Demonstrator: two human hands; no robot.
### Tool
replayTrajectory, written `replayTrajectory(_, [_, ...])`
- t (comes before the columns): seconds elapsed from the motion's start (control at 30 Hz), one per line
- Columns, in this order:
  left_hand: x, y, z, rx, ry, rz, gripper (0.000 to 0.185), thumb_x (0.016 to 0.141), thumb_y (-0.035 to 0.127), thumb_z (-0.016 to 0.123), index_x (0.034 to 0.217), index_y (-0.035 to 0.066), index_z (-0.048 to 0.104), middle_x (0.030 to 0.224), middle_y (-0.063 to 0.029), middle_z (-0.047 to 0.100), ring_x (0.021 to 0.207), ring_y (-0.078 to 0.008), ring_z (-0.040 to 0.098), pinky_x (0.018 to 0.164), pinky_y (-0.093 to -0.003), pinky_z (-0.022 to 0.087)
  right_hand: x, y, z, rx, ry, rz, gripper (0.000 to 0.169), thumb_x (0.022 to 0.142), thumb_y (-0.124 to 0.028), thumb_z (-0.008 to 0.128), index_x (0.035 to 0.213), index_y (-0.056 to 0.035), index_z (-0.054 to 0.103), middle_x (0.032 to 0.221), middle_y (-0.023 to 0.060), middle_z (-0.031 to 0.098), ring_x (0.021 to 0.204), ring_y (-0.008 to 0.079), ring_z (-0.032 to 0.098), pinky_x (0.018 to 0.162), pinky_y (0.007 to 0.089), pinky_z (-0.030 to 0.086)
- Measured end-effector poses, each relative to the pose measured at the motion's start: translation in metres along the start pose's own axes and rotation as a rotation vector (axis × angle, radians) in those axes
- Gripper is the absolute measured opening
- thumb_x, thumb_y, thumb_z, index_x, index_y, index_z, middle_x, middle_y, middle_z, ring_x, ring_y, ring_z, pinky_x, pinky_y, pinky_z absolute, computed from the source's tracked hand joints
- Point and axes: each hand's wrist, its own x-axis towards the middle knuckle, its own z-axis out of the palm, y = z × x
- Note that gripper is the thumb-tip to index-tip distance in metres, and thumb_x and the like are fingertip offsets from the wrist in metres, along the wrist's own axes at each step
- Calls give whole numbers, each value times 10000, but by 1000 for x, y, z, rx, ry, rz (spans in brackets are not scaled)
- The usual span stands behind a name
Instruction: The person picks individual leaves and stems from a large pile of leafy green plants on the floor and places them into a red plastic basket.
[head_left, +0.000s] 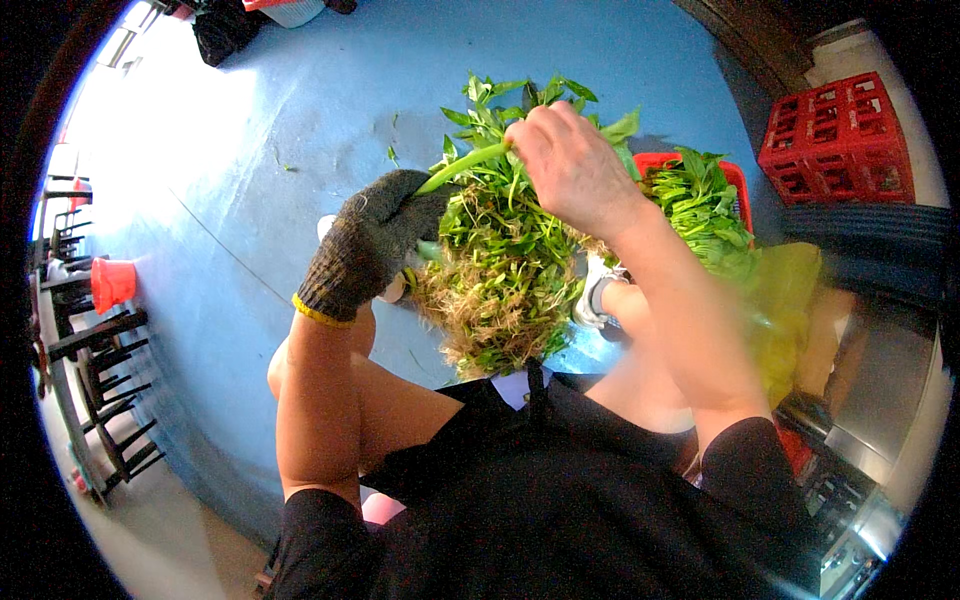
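Observation:
My left hand (379, 229), in a dark knit glove with a yellow cuff, grips one end of a thick green vegetable stem (469, 161). A small pale-green item (429, 250) shows below its fingers, too blurred to name. Bare and slightly blurred, my right hand (574, 169) pinches the stem's other end; what lies behind its fingers is hidden. Beneath both hands rises a heap of leafy greens (510, 262), with tangled brown roots towards me and leaves at the far side. Beside it on the right, a red plastic basket (744, 187) holds bundled leafy stalks (697, 206).
A yellow plastic bag (787, 315) stands near my right forearm. Red crates (836, 142) are stacked farther right. At the left, a red bucket (114, 285) stands beside dark furniture legs (112, 375). Leaf scraps (281, 161) lie on the blue floor (322, 97). My shoe (592, 296) touches the heap's right side.

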Motion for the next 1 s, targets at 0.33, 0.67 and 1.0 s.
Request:
replayTrajectory(0.33, [13,7,12,216,-83,-83,216,968,197,540,1026,15,642,716,-78,621,609,-150,593,538,-321,472,3,18,3,290,50,274,190,927,-78,540,1116,-93,537,970,136,652,874,324,638,766,417,518])
replayTrajectory(0.67, [22,26,41,-47,50,-100,222,885,150,616,1060,14,638,876,-117,632,668,-204,618,645,-311,504,-7,-17,6,627,-27,412,183,921,-153,561,1091,-89,581,769,165,635,755,350,634,664,447,498])
replayTrajectory(1.0, [30,37,95,-256,-142,3,217,945,136,498,1052,-11,617,797,-81,647,630,-161,616,606,-278,489,-55,8,-73,514,-227,527,247,872,-231,540,1013,-86,681,936,169,692,915,369,652,794,485,503])
